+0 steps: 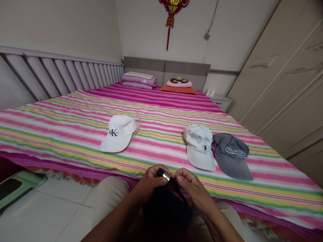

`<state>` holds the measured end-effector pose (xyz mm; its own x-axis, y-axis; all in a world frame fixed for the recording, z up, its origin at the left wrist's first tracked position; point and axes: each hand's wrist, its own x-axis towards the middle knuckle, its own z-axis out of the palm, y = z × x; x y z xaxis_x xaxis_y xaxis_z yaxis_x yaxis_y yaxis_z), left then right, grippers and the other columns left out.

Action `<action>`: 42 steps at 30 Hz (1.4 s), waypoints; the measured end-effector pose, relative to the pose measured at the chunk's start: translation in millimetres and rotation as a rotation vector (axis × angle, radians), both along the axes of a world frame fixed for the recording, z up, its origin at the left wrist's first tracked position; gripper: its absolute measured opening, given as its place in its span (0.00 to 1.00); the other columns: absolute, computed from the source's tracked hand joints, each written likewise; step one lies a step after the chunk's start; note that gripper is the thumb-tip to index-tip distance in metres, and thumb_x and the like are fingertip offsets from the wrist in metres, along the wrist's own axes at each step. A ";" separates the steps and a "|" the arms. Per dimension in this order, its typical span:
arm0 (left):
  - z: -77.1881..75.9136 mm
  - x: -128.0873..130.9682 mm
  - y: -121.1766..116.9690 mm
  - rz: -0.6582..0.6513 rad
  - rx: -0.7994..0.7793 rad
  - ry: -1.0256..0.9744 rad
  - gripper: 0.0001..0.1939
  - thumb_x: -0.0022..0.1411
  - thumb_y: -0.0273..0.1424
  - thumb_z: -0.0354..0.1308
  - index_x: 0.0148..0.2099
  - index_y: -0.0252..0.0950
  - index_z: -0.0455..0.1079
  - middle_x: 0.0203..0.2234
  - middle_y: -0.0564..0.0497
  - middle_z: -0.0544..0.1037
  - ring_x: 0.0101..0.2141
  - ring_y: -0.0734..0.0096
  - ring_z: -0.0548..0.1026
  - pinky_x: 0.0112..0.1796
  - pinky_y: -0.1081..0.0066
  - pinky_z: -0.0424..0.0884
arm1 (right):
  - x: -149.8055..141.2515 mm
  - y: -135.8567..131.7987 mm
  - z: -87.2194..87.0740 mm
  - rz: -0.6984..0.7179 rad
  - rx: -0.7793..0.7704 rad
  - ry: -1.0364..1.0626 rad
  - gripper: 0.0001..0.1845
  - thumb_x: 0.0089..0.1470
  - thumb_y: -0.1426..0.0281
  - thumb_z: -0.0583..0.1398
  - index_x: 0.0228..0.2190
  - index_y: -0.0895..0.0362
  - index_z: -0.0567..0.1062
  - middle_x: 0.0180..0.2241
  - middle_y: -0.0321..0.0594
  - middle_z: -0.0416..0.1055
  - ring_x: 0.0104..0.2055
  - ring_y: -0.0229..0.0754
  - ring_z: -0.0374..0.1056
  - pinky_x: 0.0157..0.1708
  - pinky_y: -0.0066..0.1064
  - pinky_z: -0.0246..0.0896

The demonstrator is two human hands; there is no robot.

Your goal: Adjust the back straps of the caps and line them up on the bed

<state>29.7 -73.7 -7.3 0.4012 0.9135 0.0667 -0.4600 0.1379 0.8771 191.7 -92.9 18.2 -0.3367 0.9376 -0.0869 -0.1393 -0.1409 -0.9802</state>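
Note:
A black cap [166, 210] rests on my lap at the bottom centre. My left hand [151, 183] pinches its strap by a small silver buckle [166, 175]. My right hand [190, 188] is closed on the strap just right of the buckle. Both hands are at the near edge of the striped bed [156, 114]. On the bed lie a white cap [119, 132] with dark letters, a white cap [200, 146] with a small logo, and a grey cap [233, 154] touching it on the right.
Folded purple bedding [139, 80] and a pink pillow [179, 83] on an orange cushion lie at the headboard. A wardrobe [285, 84] fills the right. A green stool [17, 188] stands on the tiled floor at left. A slatted rail [63, 72] runs along the bed's left side.

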 end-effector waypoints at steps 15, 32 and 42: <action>-0.3 1.9 0.7 0.012 0.065 0.111 0.11 0.42 0.32 0.64 0.31 0.33 0.70 0.22 0.55 0.68 0.24 0.77 0.64 0.28 0.76 0.59 | -1.7 4.0 -13.9 0.050 -0.066 0.023 0.17 0.44 0.59 0.61 0.19 0.60 0.68 0.14 0.31 0.61 0.16 0.29 0.50 0.18 0.24 0.37; 1.8 -1.0 4.2 -0.007 0.089 0.200 0.13 0.41 0.29 0.64 0.33 0.33 0.71 0.24 0.52 0.71 0.28 0.73 0.68 0.32 0.72 0.63 | 0.9 12.8 -3.5 0.071 -0.268 0.090 0.16 0.40 0.61 0.64 0.22 0.60 0.65 0.13 0.29 0.62 0.13 0.27 0.54 0.13 0.19 0.44; 0.1 0.6 3.6 -0.048 0.047 0.121 0.11 0.43 0.28 0.63 0.33 0.34 0.71 0.27 0.51 0.74 0.28 0.70 0.72 0.33 0.68 0.66 | -2.0 17.6 -5.1 0.093 -0.215 0.189 0.15 0.39 0.70 0.64 0.28 0.57 0.64 0.15 0.27 0.64 0.14 0.28 0.55 0.15 0.21 0.49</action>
<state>30.2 -70.2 -7.2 0.4523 0.8900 0.0571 -0.3442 0.1151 0.9318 189.7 -75.2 13.1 -0.4497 0.8687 -0.2077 -0.2933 -0.3633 -0.8843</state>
